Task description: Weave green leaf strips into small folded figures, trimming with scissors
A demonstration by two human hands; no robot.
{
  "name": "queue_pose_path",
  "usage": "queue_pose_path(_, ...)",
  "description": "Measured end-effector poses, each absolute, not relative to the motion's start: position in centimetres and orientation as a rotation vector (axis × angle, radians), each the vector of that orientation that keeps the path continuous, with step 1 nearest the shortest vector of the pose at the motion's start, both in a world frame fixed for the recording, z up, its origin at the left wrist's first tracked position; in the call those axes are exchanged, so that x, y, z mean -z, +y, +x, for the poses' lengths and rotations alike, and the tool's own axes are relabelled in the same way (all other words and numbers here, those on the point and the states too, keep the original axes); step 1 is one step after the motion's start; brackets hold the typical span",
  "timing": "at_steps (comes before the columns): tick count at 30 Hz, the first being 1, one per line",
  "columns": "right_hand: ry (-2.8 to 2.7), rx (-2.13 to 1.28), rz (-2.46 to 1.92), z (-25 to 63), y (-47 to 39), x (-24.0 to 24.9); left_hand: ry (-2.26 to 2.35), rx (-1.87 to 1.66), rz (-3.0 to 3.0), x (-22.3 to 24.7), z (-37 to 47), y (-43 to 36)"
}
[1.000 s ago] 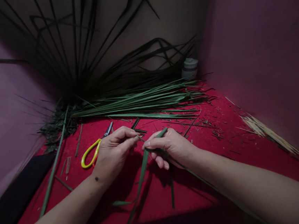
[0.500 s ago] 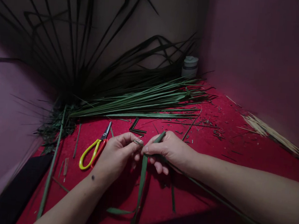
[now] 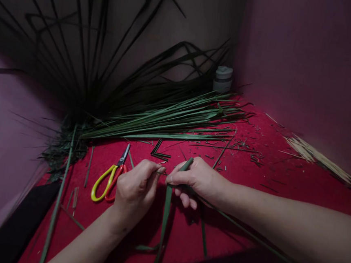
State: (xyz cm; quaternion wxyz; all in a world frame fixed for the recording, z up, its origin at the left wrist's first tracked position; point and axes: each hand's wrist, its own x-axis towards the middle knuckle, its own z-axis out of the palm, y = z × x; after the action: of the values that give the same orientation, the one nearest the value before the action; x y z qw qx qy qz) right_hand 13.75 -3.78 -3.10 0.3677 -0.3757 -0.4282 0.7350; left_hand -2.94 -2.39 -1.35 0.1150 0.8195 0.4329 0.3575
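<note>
Left hand [image 3: 138, 185] bare, broad across back; left forearm [image 3: 89, 238] bare too, down to lower edge of view. Small dark spot [image 3: 125, 229] on left wrist [image 3: 117, 221] (blurred, too small to tell what it is). Right hand [image 3: 199, 176] bare. Right forearm [image 3: 285, 212] bare, smooth in outline, widening toward right edge of view.

The left hand [image 3: 138, 187] pinches (fingers curled) near the right hand [image 3: 194, 180].

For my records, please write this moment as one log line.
left hand: pinches thin strip; right hand: holds green leaf; scissors: on red surface; leaf bundle: beyond hands
</note>
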Motion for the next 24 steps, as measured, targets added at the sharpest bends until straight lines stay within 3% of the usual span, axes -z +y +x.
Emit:
queue_pose_path(7,-1.047,-1.773,-0.895,15.0,-2.5,2.5,1.479,-0.829,1.586,-1.4,-4.3,0.0)
queue_pose_path(13,-1.049,-1.755,-0.9,15.7,-1.5,3.1,1.694,-0.375,1.855,-1.4,-4.6,3.6)
queue_pose_path(24,-1.077,-1.744,-0.739,16.4,-1.8,3.2,1.804,-0.179,1.905,0.1,-2.7,6.2)
